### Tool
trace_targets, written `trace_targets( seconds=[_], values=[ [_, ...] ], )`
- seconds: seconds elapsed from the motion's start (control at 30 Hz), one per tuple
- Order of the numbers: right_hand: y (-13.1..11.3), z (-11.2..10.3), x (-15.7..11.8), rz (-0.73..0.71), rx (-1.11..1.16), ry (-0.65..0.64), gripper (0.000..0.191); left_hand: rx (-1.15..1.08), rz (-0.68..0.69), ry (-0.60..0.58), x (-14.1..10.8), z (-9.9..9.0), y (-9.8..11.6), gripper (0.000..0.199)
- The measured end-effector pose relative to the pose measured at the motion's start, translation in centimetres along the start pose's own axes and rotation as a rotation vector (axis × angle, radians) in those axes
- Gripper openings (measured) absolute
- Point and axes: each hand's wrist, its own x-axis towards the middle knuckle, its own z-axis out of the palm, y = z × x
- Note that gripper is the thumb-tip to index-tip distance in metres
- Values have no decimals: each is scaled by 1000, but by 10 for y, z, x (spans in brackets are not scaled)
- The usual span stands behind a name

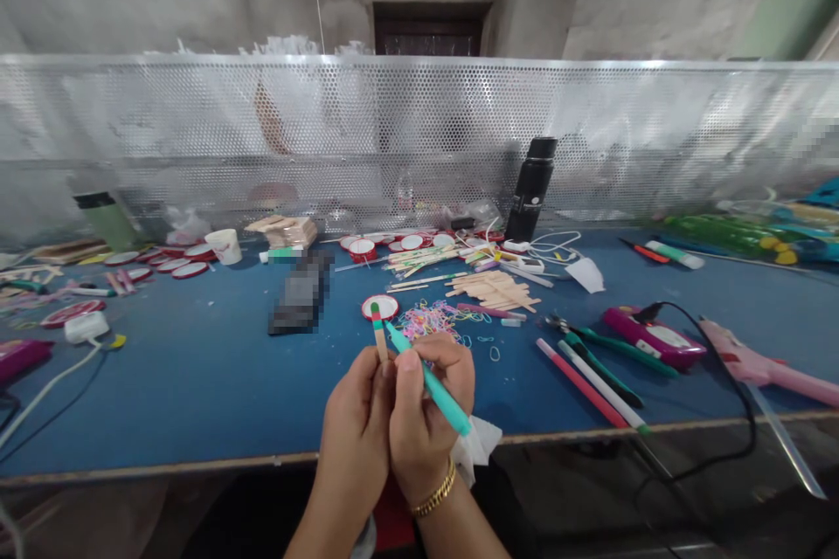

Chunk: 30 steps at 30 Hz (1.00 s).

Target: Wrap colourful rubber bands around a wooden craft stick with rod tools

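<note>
Hands at the table's near edge
Left hand pinches a wooden stick; right hand grips a teal pen; rubber bands and a red-rimmed disc lie just beyond.

Matt wooden stick; smooth plastic marker; perforated shiny metal screen; matt blue tabletop.

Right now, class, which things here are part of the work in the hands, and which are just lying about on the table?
In hand:
- wooden stick, pinched upright in the left hand
- teal marker, in the grip of the right hand, tip at the stick

Lying about:
- black bottle
- pile of plain sticks
- loose rubber bands
- paper cup
- pink glue gun
</note>
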Motion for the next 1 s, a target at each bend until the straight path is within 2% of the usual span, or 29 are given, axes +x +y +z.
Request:
trace_targets(
  seconds=[0.23, 0.43, 0.6, 0.77, 1.0],
  values=[
    [2, 0, -1, -19, 43, -37, 9, -37, 12, -8, -1, 1, -2, 37],
    [0, 0, -1, 8, 31, 6, 8, -2, 7, 11, 1, 1, 1, 36],
    [0, 0, 0, -4, 53, -47, 11, -27, 6, -10, -1, 1, 1, 35],
    [-1, 0, 1, 0, 21, -5, 7, -15, -8, -1, 0, 1, -1, 35],
    [0, 0, 0, -23, 45, -20, 9, -20, -18, 0, 1, 0, 1, 39]
  ],
)
